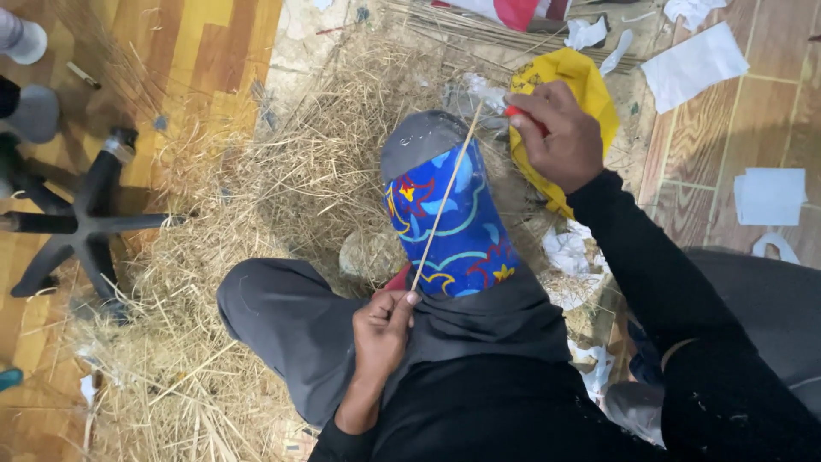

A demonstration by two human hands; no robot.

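- Your left hand point(382, 329) pinches the lower end of a thin bamboo stick point(445, 198), fingers closed.
- Your right hand point(558, 137), closed on a small red tool point(523, 115), meets the stick's top end.
- Stick runs diagonally across your patterned blue sock point(453, 222), above straw point(282, 180).

The sock point(453, 227) is bright blue with red, yellow and light-blue swirls and a grey toe (the pattern stops short of it). The thin stick point(443, 205) is pale tan, the trousers point(291, 321) grey, the sleeves point(650, 274) black, the straw point(256, 188) dull gold, the bag point(569, 81) yellow.
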